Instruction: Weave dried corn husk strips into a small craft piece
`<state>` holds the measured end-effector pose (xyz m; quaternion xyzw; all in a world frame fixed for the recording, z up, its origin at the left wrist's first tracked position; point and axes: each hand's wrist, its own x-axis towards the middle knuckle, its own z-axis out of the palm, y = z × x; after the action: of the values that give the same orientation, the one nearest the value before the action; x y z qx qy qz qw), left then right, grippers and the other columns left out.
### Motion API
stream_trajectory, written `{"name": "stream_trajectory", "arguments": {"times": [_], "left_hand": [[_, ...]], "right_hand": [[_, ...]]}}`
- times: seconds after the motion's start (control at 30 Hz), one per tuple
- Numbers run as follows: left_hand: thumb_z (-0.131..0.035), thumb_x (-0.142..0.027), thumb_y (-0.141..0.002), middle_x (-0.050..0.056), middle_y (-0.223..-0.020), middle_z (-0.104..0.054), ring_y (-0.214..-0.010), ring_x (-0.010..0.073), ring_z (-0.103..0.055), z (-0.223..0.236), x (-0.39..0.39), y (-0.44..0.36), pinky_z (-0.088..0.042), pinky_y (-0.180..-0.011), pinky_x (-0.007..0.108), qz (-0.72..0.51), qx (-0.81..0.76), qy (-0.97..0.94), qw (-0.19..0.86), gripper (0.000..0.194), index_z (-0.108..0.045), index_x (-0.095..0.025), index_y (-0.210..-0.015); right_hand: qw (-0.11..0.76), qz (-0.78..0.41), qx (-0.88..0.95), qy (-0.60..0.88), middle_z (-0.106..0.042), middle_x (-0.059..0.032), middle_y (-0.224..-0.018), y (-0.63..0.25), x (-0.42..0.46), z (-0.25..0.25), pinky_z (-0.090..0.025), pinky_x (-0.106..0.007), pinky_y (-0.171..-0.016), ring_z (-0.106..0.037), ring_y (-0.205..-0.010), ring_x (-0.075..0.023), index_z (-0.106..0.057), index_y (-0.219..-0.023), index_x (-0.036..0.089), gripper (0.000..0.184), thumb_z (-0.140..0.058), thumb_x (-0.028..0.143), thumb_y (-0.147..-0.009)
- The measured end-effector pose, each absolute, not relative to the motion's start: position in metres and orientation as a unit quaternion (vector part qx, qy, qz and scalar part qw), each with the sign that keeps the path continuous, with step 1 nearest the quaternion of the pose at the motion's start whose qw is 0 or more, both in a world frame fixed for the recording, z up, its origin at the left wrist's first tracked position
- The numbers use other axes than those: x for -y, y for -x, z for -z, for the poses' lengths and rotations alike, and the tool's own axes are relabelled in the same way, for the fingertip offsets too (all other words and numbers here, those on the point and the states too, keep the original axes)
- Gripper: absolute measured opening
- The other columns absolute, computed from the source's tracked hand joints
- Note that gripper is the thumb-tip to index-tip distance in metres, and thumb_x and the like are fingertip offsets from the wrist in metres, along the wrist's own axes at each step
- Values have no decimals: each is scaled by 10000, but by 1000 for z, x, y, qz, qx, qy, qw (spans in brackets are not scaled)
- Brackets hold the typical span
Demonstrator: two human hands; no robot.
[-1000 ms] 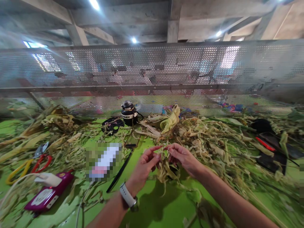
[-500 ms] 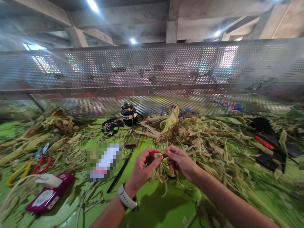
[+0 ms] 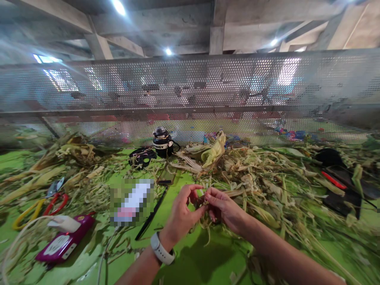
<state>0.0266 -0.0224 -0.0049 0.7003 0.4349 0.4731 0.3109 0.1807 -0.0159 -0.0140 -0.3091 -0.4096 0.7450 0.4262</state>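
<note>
Over the green tabletop, my left hand and my right hand meet at the fingertips. Both are closed in a pinch on a thin, pale strip of corn husk, mostly hidden by the fingers. A white watch circles my left wrist. Curled husk shreds show just under and behind my fingers. Beyond my hands lies a big heap of dried husks, with a yellowish folded husk standing out on top.
To the left are scissors with red and yellow handles, a purple power bank with a white plug, a blurred-out phone-like object on a cable and a black stick. A black jar stands before the perforated metal screen.
My left fingers have curled and shifted slightly, and both hands stay together at the fingertips. The whole view has slid a little to the right.
</note>
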Motion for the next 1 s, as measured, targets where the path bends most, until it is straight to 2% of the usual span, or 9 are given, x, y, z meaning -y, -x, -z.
{"name": "stream_trajectory", "arguments": {"times": [0.13,0.3,0.4,0.5,0.63,0.73,0.8,0.9,1.0], "left_hand": [[-709,-276,-691,-13,-749,-500,-701,133,-465,4,23,-26,-394,-653,250,-446,-432,-706,342,378,-562,-187,-1028],[-770,-317,-618,-31,-716,-483,-680,122,-447,0,19,-22,-379,-639,243,-397,-396,-666,492,577,-534,-180,-1126],[-743,-319,-647,-45,-679,-459,-628,99,-417,-2,17,-19,-361,-608,230,-380,-367,-623,577,560,-529,-169,-1142],[-705,-273,-676,-43,-690,-460,-631,93,-423,-2,16,-16,-364,-609,223,-373,-358,-607,603,502,-533,-173,-1137],[-626,-152,-677,-27,-724,-499,-679,111,-463,-2,16,-15,-399,-642,229,-376,-368,-648,550,444,-560,-186,-1115],[-560,-152,-727,-7,-728,-538,-683,130,-495,0,16,-18,-432,-661,257,-402,-413,-698,425,319,-597,-181,-1042],[-543,-150,-746,36,-845,-584,-784,163,-537,2,16,-19,-455,-717,294,-418,-418,-731,340,271,-612,-190,-1006],[-598,-135,-704,81,-1095,-551,-999,215,-526,3,17,-20,-468,-805,333,-418,-407,-762,281,396,-586,-219,-1091],[-644,-152,-674,82,-1110,-531,-925,195,-559,1,17,-19,-493,-784,326,-397,-416,-756,313,535,-523,-220,-1191]], "right_hand": [[409,-772,390,290,-588,63,-654,-183,15,14,-250,-123,-282,-357,-279,14,-458,-733,177,308,-687,383,-741],[406,-808,353,243,-628,62,-698,-188,11,18,-191,-129,-276,-259,-259,26,-470,-788,185,211,-623,329,-807],[389,-834,329,210,-567,96,-574,-190,11,17,-131,-137,-277,-191,-253,17,-465,-780,187,193,-607,310,-825],[378,-841,324,209,-457,119,-469,-189,13,13,-98,-143,-296,-165,-266,6,-450,-767,188,207,-609,305,-829],[389,-816,355,239,-403,120,-454,-187,15,9,-111,-149,-339,-204,-299,6,-424,-736,182,270,-648,319,-797],[396,-795,377,264,-383,123,-441,-184,17,9,-103,-156,-351,-210,-304,2,-418,-729,185,306,-677,343,-763],[400,-787,383,272,-372,125,-439,-183,18,8,-95,-161,-351,-198,-302,3,-419,-730,186,310,-671,362,-765],[418,-772,386,284,-359,125,-445,-185,17,6,-97,-169,-352,-190,-303,4,-412,-712,187,323,-664,380,-768],[437,-755,385,302,-339,127,-438,-188,14,3,-102,-169,-356,-177,-312,2,-409,-698,187,339,-679,385,-752]]}}
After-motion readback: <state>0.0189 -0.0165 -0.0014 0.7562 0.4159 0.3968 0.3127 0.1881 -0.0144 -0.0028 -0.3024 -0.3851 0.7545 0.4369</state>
